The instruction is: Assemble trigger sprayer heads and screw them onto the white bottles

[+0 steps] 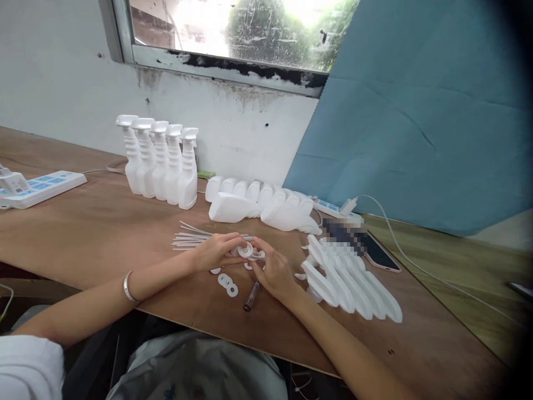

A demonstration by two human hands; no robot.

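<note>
A small white and translucent sprayer part (245,250) with a round disc end is held between my two hands above the wooden table. My left hand (220,251) pinches it from the left, fingers closed. From the other side, my right hand (275,271) grips its right end with thumb and fingers. Part of the piece is hidden by the fingers. Flat white ring washers (227,282) lie just below the hands. A screwdriver-like tool with a dark, see-through handle (251,296) rests under my right hand. Thin white tubes (191,239) are bunched behind my left wrist.
Several assembled spray bottles (187,172) stand in a row at back left. Bottles without sprayer heads (283,214) lie by the wall. White sprayer shells (353,283) are lined up at right, near a phone (381,254). Power strips (50,188) sit at both sides.
</note>
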